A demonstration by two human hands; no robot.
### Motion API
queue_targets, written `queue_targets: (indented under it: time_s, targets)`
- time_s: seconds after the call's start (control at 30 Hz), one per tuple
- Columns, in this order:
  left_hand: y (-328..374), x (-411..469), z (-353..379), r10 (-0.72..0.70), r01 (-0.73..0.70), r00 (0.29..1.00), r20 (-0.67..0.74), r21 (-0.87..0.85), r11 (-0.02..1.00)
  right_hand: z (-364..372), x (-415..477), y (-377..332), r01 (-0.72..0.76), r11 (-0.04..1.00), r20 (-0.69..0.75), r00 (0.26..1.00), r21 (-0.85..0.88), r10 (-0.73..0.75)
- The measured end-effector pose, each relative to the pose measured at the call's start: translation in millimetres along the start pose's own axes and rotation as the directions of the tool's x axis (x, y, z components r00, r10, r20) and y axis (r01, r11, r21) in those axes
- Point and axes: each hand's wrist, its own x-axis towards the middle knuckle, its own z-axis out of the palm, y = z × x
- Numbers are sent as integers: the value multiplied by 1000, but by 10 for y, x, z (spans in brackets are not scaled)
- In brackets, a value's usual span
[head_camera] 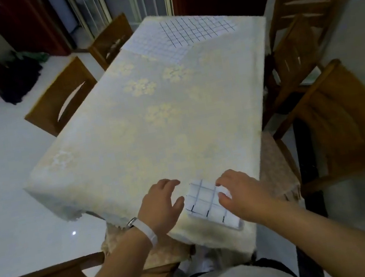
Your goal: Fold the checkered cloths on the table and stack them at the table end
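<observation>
In the head view, a small folded white cloth with dark grid lines (210, 203) is lying low in the frame on the cream floral tablecloth (150, 124), its long axis running toward the lower right. The left hand (161, 204) is hovering beside it with fingers spread, holding nothing; the right hand (239, 194) is resting loosely curled fingertips on its right edge. Two unfolded checkered cloths (183, 34) are lying at the top.

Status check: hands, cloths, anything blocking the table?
Left hand open, beside folded cloth. Right hand open, fingertips on its edge. Two unfolded checkered cloths lie overlapped at far end. Nothing else on the table.
</observation>
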Motion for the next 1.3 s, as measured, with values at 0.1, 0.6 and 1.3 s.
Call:
queue_targets:
  time_s: [0.1, 0.6, 1.3]
  targets:
    - [37, -266, -14, -38, 40, 999, -21, 58, 998, 23, -61, -63, 93, 994, 42, 995, -60, -90]
    - [65, -1807, -337, -363, 390, 911, -195, 126, 912, 278, -466, -1014, 478, 868, 162, 875, -138, -456]
    - [-2517, -4603, -759, -593, 610, 737, -325, -60, 790, 1948, -787, -4311, 708, 669, 358, 699, -227, -618]
